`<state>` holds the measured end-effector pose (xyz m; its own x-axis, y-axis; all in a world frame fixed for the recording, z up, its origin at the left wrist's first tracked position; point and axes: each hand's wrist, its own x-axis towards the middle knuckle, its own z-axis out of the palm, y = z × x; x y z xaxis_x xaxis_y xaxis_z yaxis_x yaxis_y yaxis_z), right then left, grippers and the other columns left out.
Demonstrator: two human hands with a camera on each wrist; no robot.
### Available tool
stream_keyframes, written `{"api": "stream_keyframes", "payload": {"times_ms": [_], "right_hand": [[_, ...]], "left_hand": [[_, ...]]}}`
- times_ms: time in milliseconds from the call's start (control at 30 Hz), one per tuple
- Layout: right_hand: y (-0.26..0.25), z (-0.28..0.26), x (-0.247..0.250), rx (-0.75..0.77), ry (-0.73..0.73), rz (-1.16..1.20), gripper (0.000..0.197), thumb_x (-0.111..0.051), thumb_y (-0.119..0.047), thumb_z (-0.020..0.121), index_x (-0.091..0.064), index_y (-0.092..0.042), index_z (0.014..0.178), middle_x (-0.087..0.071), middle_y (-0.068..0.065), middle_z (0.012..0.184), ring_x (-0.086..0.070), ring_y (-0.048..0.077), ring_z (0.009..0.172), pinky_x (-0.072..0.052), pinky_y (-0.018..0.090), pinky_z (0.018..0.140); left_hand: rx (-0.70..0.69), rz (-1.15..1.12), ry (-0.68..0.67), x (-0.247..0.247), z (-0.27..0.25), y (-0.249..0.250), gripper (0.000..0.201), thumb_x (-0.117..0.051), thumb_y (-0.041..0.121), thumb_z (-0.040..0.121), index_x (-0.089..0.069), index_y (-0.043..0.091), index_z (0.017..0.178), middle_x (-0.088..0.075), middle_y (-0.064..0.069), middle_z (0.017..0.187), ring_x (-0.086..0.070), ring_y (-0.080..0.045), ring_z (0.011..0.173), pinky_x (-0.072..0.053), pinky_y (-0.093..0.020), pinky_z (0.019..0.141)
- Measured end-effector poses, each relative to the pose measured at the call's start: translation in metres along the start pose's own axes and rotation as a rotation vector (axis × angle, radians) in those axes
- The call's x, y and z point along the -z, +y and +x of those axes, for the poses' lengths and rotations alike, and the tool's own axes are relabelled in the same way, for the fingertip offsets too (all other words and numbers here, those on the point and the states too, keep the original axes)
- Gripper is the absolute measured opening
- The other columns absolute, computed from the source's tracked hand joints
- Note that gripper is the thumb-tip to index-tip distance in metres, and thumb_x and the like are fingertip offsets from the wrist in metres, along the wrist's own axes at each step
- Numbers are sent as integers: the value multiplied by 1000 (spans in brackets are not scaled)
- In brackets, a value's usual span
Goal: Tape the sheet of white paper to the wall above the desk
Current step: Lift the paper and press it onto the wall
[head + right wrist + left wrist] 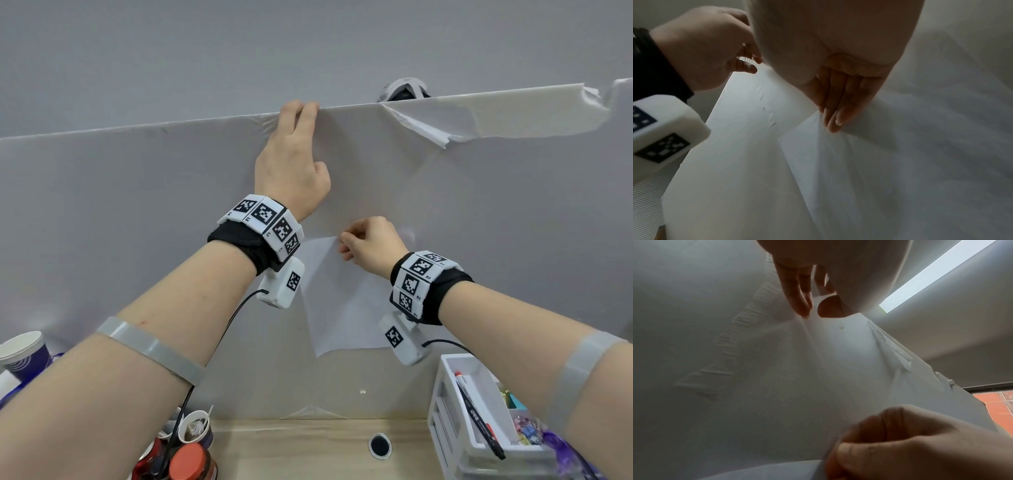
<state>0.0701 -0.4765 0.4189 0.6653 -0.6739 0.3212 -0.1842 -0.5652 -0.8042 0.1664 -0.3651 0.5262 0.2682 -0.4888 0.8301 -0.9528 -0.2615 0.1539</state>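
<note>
Right hand (368,243) curled, fingertips (835,123) pressed together on the top edge of the white paper sheet (342,301), holding it flat against the wall panel (137,222). Whether the thumb is behind the sheet or on it, cannot tell. Sheet hangs slightly tilted on the panel, low centre, above the desk (308,452), lower left corner lifting a bit.

Left hand (291,161) higher up and left of the right, fingers straight and together, reaching to the panel's top edge where wrinkled clear tape (748,318) runs; fingertips (801,305) touch the tape, thumb beside them. Seems to be picking at the tape, nothing clearly clamped.

Far right on the panel top, a torn loose flap of film (496,120). On the desk: white drawer organiser (462,428) with a pen (479,421) at right, paper cups (24,353) and a red-lidded jar (188,462) at left, cable hole (379,445) near centre.
</note>
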Motion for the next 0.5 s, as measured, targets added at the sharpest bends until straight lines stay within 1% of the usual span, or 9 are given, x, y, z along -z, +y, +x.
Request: {"api": "stream_keyframes", "payload": {"times_ms": [100, 133, 167, 233, 300, 400, 500], "right_hand": [[0, 4, 5, -14, 58, 97, 21, -54, -11, 90, -74, -7, 84, -78, 8, 76, -76, 19, 66, -53, 22, 57], [1, 5, 7, -19, 87, 131, 21, -54, -11, 90, -74, -7, 84, -78, 8, 76, -75, 18, 65, -51, 19, 56], [3, 6, 9, -22, 116, 156, 21, -54, -11, 89, -74, -8, 83, -78, 7, 75, -75, 17, 64, -51, 20, 56], [8, 5, 11, -30, 154, 167, 22, -53, -13, 88, -73, -12, 80, -78, 4, 74, -76, 17, 63, -53, 24, 58], [13, 2, 11, -39, 149, 148, 21, -53, -13, 87, -73, -12, 78, -78, 4, 74, -76, 18, 63, -55, 28, 60], [16, -4, 5, -25, 51, 85, 22, -54, -13, 87, -72, -12, 75, -79, 6, 74, -76, 18, 63, -60, 33, 64], [9, -3, -2, -18, -20, 72, 22, -55, -13, 90, -73, -7, 80, -79, 9, 78, -77, 20, 69, -56, 29, 63]], "left_hand": [[1, 0, 2, 0, 0, 0, 72, -57, 2, 72, -47, 9, 143, -47, -9, 145, -61, -29, 102, -44, -30, 67], [3, -1, 0, 0, 1, 0, 72, -56, 2, 72, -47, 9, 143, -47, -8, 145, -61, -29, 102, -44, -30, 67], [4, 1, -3, 0, 1, 0, 72, -56, 3, 72, -47, 9, 143, -46, -8, 145, -61, -29, 102, -45, -31, 67], [4, 5, -8, 0, 1, -1, 73, -56, 3, 72, -46, 9, 143, -46, -8, 145, -61, -30, 103, -45, -31, 68], [5, 7, -4, 0, 0, -1, 73, -56, 3, 72, -46, 9, 144, -46, -8, 145, -61, -30, 103, -44, -30, 69], [4, 6, 4, -1, -1, -1, 74, -56, 2, 71, -46, 9, 144, -46, -9, 146, -61, -30, 106, -43, -29, 71], [3, 6, 4, 0, -2, 0, 74, -56, 2, 71, -46, 9, 144, -46, -9, 147, -61, -31, 108, -46, -31, 72]]}}
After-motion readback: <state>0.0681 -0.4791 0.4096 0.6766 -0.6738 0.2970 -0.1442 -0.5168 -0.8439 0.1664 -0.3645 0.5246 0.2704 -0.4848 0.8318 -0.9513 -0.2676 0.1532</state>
